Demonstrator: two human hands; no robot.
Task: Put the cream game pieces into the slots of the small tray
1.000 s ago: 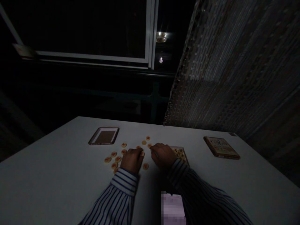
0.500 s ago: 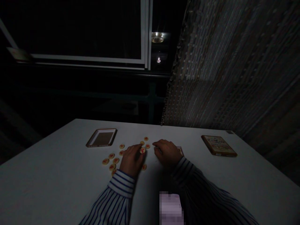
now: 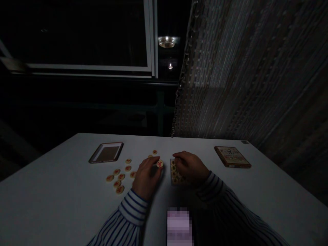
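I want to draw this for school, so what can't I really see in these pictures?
All in the head view:
Part of the shallow, pale-rimmed rectangular tray: hidden by the right hand.
Anything that hand may hold: hidden by the hand itself.
The pale pink rectangular object: pixelated, cut off by the bottom edge.
Small print on the brown-edged, flat rectangular box: too small and dim.
Beyond the white-framed window: mostly too dark.

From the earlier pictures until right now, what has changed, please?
The right hand has moved right, away from the loose pieces, and is now at the tray of pieces. Its grip is unclear. The left hand, holding a red-marked piece, has also shifted right. The open flat box and the printed box stayed in place.
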